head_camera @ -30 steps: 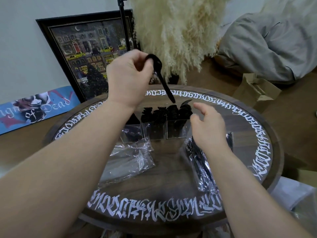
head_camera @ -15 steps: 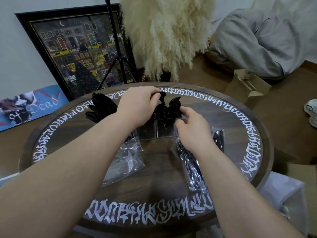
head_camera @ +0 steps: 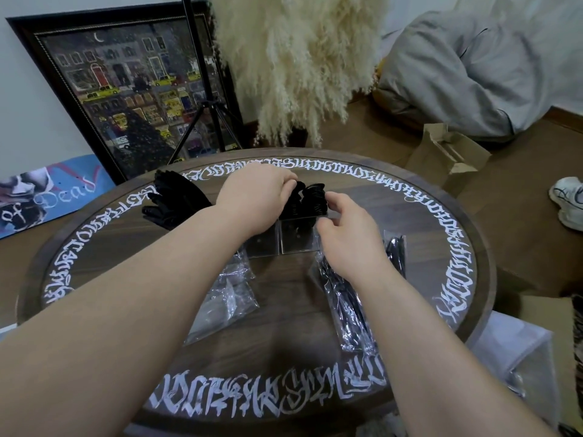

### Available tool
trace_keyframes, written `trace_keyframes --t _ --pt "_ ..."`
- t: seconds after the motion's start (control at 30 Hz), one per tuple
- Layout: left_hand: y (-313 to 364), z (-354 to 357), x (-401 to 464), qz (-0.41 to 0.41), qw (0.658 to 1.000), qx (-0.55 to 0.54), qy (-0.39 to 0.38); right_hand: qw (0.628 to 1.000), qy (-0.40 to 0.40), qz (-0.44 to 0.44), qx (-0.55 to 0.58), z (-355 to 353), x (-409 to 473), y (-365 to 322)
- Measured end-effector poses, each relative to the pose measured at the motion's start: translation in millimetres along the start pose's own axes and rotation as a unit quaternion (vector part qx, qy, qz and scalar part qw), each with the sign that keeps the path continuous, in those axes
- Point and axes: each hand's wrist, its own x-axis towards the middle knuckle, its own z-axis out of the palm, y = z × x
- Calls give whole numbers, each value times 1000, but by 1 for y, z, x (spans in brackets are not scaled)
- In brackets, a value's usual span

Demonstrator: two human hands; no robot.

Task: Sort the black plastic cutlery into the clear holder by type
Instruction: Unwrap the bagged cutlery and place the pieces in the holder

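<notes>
Hands meet over the clear holder [head_camera: 295, 238], which stands near the middle of the round wooden bench [head_camera: 419, 222], a little toward its far side. The left hand [head_camera: 255, 200] reaches over the holder's left part with its fingers curled down onto the tops of the black cutlery [head_camera: 310, 200] standing in it; they seem to pinch one piece there, though which piece and what type cannot be told. The right hand [head_camera: 344, 228] hovers at the holder's right edge, fingers loosely bent and thumb apart, close to the black heads; whether it touches them is unclear, and it grips nothing visible. The holder's near compartments show as clear walls, and the cutlery heads crowd above them in a dark cluster.

A loose pile of black cutlery [head_camera: 172, 200] lies on the bench to the left of the holder, just beyond the left forearm. A crumpled clear plastic bag [head_camera: 227, 298] lies under the left forearm, nearer the person. A second clear bag with black cutlery inside [head_camera: 350, 304] lies under and beside the right wrist. White lettering [head_camera: 252, 395] rings the bench top. Beyond the bench stand a framed picture [head_camera: 126, 89], a tripod [head_camera: 205, 105] and cream pampas grass [head_camera: 299, 58]; a cardboard box [head_camera: 448, 156] sits on the floor to the right.
</notes>
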Motion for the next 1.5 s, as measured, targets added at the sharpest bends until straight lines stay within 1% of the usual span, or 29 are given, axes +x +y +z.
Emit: trace_keyframes --t 0.13,0.23,0.3,0.33,0.4,0.47,0.53,0.63,0.77,0.87,0.9,0.97,1.07,1.13,1.2,1.3,1.4,1.5 --pt "-3 -4 -1 -1 998 -3 63 1000 -3 0 -2 -1 0 2" --pt "-7 -9 -2 37 992 -9 117 1000 -6 -1 -5 -1 0 2" --pt "-8 -12 -3 58 990 -1 129 1000 -8 1 -6 -1 1 2" --pt "-8 -12 -3 60 992 14 112 1000 -7 1 -7 -1 1 2" --pt "-7 -8 -3 47 996 50 53 1000 -5 2 -7 -1 2 3" --pt "-7 -2 -6 22 999 42 13 1000 -4 0 -10 0 1 3" --pt "-6 2 -8 9 1000 18 2 1000 -3 -2 -13 0 2 4" --pt "-3 3 -10 8 1000 18 2 1000 -1 -8 -9 -1 2 5" --pt "3 0 -20 20 998 -10 66 1000 -3 -18 -5 -5 1 7" --pt "15 0 -34 81 985 -44 146 1000 -3 -25 -12 -12 -1 11" --pt "21 2 -39 104 980 -49 161 999 -1 -25 -20 -15 -3 14" --pt "33 9 -49 136 976 -56 162 999 5 -20 -40 -25 -6 22" --pt "52 28 -62 156 978 -65 124 999 14 -3 -48 -41 -14 39" --pt "62 43 -69 136 987 -66 60 998 15 13 -59 -52 -19 52" --pt "69 60 -75 103 993 -59 -21 996 14 27 -83 -63 -25 67" --pt "78 79 -85 78 990 -46 -108 990 -9 59 -127 -76 -30 87" --pt "86 92 -91 65 986 -31 -149 980 -61 106 -160 -81 -30 103" --pt "89 98 -94 50 986 -28 -154 975 -96 112 -165 -78 -30 109"
